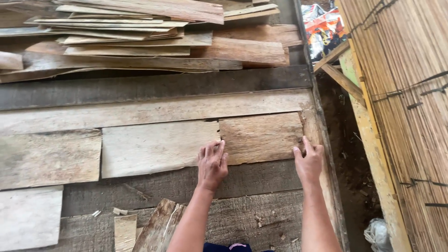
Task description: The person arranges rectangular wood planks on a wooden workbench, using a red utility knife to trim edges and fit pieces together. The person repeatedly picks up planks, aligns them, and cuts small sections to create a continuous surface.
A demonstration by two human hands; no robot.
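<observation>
I've got my left hand [212, 163] and right hand [308, 161] open, flat on the reddish veneer sheet's [261, 137] two ends on the counter [261, 219].

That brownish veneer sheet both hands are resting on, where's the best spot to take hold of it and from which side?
Probably by its near long edge, coming from the person's side. The brown veneer sheet lies flat on the dark boards; the left hand and right hand already sit at its near corners, and that edge is free. A paler sheet abuts its left end.
</observation>
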